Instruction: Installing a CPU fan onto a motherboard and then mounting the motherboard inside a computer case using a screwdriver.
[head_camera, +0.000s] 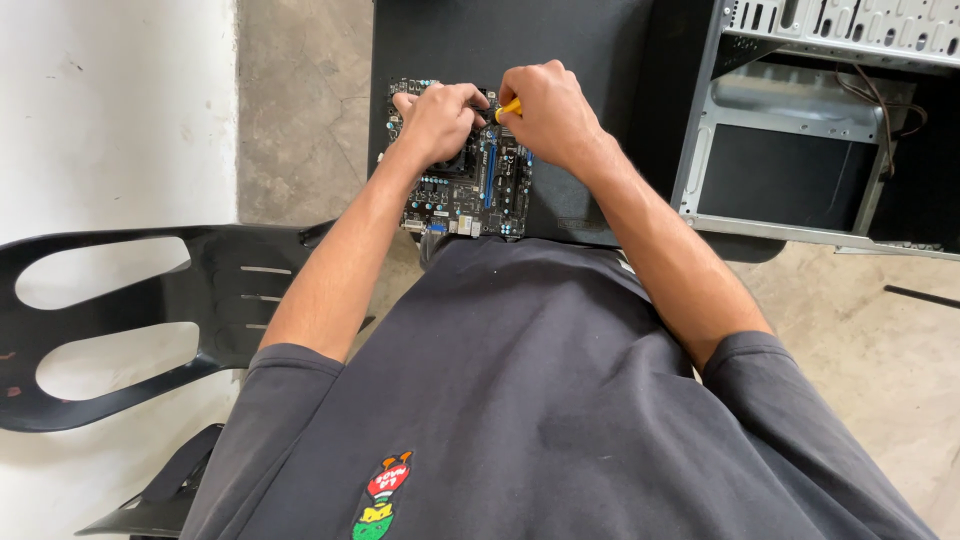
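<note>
Both hands crowd the top of the motherboard; its lower half lies uncovered. Bare black table is open above and right of the board. Open computer case blocks the right side. Black chair stands left, well apart.

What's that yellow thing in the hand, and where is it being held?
A yellow-handled tool, held by its handle in the right hand; its tip is hidden.
</note>
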